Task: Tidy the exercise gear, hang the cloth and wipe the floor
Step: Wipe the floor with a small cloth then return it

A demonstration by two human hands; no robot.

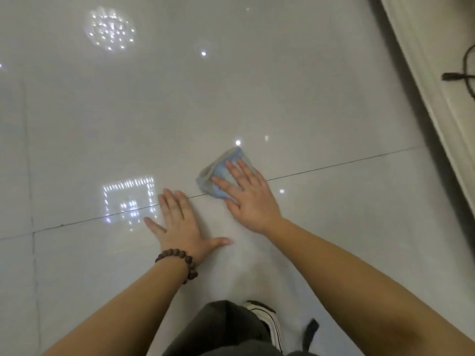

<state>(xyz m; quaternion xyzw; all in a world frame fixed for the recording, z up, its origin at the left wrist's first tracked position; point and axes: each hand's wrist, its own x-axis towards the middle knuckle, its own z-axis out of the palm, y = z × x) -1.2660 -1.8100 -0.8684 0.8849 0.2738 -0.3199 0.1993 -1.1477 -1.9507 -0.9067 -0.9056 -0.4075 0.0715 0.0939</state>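
The right hand is lying flat, fingers straight and slightly spread, pressing down on a crumpled light-blue cloth against the glossy pale-grey tiled floor. The cloth is sitting right of centre, straddling a thin dark grout line that is running across the scene from the near left to the far right. Most of the cloth is showing to the left of and beyond the fingers; the palm is covering its near right edge.

The left hand is resting palm-down on the bare tile just to the near left of the cloth, fingers straight and thumb splayed out to the right, its fingertips reaching the same grout line. It is not touching the cloth. A dark brown beaded bracelet is circling the left wrist.

At the near edge, a knee in dark grey trousers and a black-and-white shoe are showing. A cream skirting moulding is running along the right side, with what is possibly a black cable beyond it.
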